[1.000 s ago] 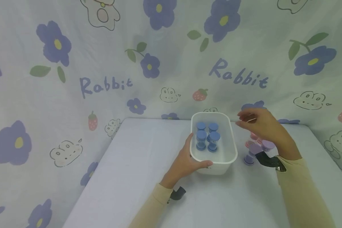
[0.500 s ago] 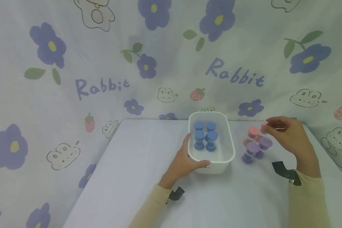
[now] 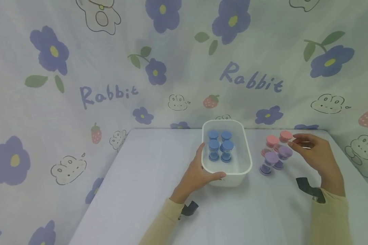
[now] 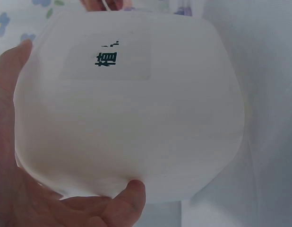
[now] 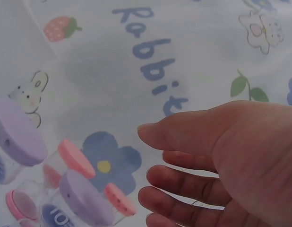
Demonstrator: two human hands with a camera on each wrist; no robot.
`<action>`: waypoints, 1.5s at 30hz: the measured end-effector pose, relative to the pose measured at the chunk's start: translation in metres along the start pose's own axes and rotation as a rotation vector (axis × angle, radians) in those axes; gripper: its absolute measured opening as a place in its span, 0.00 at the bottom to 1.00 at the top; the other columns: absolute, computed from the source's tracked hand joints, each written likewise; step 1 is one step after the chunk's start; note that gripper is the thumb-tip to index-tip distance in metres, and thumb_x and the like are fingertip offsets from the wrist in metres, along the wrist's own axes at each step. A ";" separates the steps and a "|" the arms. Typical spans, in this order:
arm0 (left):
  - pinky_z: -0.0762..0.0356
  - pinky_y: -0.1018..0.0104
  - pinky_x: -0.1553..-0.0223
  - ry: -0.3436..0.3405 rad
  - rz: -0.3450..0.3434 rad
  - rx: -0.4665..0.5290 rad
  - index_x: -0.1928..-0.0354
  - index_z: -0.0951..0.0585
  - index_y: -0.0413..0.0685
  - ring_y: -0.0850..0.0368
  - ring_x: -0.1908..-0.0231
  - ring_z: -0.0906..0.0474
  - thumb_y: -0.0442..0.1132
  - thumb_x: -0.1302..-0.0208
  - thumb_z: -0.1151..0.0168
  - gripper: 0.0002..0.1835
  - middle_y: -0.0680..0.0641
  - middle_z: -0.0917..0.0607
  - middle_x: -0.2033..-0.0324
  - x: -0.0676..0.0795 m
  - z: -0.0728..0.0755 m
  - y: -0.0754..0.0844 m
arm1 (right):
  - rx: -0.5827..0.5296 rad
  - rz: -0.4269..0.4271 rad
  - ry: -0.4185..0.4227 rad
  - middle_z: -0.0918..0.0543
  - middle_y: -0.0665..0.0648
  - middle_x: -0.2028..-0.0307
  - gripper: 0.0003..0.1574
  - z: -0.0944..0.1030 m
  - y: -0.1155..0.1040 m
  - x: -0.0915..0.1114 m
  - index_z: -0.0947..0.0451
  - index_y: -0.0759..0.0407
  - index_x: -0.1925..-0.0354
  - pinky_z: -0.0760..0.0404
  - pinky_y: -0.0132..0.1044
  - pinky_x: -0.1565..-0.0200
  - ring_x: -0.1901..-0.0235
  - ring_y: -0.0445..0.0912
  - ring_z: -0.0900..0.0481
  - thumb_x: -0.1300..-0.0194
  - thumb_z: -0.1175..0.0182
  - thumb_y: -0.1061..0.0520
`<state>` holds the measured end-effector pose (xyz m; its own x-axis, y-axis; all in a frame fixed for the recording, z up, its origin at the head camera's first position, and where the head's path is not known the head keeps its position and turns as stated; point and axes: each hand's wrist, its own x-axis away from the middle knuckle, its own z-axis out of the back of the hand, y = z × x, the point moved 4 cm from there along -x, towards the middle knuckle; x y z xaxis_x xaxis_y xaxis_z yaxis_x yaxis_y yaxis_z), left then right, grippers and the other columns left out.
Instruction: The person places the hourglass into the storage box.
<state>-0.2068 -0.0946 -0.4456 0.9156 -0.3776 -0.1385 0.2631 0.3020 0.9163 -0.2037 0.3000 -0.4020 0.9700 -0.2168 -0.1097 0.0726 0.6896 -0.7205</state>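
My left hand point(image 3: 196, 173) grips the near left corner of a white plastic bin point(image 3: 237, 179), thumb across the front wall and fingers along the left side. The bin's wall point(image 4: 174, 113) with dark printed characters fills the left wrist view. Several blue hourglasses point(image 3: 227, 145) stand upright inside, toward the left. To the bin's right stand two pink hourglasses point(image 3: 272, 141) at the back and two purple hourglasses point(image 3: 271, 158) in front. My right hand point(image 3: 316, 153) hovers just right of the rear pink one; the right wrist view shows its loosely bent fingers point(image 5: 184, 182) apart from the hourglasses, holding nothing.
Everything stands on a white-covered table point(image 3: 147, 177). Close behind its back edge hangs a floral cloth point(image 3: 184, 61) printed with rabbits and lettering, which also covers both sides. The hourglasses on the right stand close together.
My right hand has moved from beside the bin to the right, reached the rear pink hourglass, then drawn slightly off it. My left hand has stayed on the bin. The head view has shifted a little.
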 end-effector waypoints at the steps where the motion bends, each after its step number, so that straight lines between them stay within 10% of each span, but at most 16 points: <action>1: 0.28 0.38 0.31 0.000 0.000 -0.002 0.21 0.58 0.84 0.47 0.29 0.28 0.59 0.50 0.18 0.65 0.51 0.31 0.24 0.000 0.000 0.000 | -0.009 0.005 0.000 0.19 0.57 0.48 0.36 -0.001 0.002 0.000 0.26 0.62 0.33 0.29 0.20 0.63 0.60 0.21 0.34 0.27 0.38 0.40; 9: 0.28 0.38 0.31 0.002 -0.008 0.001 0.21 0.57 0.83 0.49 0.30 0.28 0.59 0.51 0.18 0.65 0.50 0.31 0.24 0.001 0.002 0.003 | -0.033 -0.055 -0.079 0.24 0.63 0.42 0.42 -0.012 0.019 -0.005 0.31 0.62 0.29 0.28 0.28 0.59 0.47 0.44 0.25 0.27 0.39 0.38; 17: 0.30 0.38 0.29 -0.001 0.012 -0.004 0.21 0.58 0.83 0.45 0.27 0.30 0.60 0.52 0.18 0.66 0.50 0.32 0.24 0.002 0.001 -0.002 | -0.068 -0.027 -0.143 0.22 0.42 0.52 0.44 -0.015 0.036 -0.003 0.34 0.65 0.28 0.26 0.20 0.63 0.62 0.14 0.32 0.29 0.36 0.40; 21: 0.29 0.38 0.30 0.004 0.010 -0.004 0.21 0.58 0.83 0.45 0.28 0.29 0.60 0.52 0.18 0.66 0.50 0.32 0.24 0.003 0.001 -0.002 | -0.058 -0.032 -0.204 0.21 0.52 0.45 0.48 -0.016 0.039 -0.002 0.36 0.66 0.26 0.21 0.29 0.57 0.60 0.15 0.33 0.29 0.36 0.37; 31: 0.27 0.40 0.31 0.004 -0.001 -0.003 0.22 0.57 0.84 0.60 0.32 0.27 0.59 0.51 0.18 0.65 0.52 0.31 0.25 0.002 0.000 0.000 | -0.059 -0.078 -0.357 0.32 0.72 0.29 0.56 -0.026 0.044 -0.002 0.42 0.65 0.24 0.25 0.63 0.40 0.34 0.63 0.29 0.33 0.33 0.34; 45: 0.29 0.39 0.30 0.001 -0.007 0.007 0.21 0.56 0.83 0.60 0.33 0.27 0.58 0.51 0.17 0.65 0.51 0.30 0.25 0.000 0.000 0.002 | -0.070 -0.103 -0.372 0.33 0.73 0.29 0.57 -0.032 0.044 -0.005 0.42 0.68 0.26 0.29 0.69 0.38 0.32 0.68 0.32 0.34 0.32 0.33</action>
<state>-0.2063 -0.0943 -0.4437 0.9139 -0.3789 -0.1456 0.2678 0.2932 0.9178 -0.2132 0.3092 -0.4549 0.9773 -0.0080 0.2117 0.1701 0.6254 -0.7615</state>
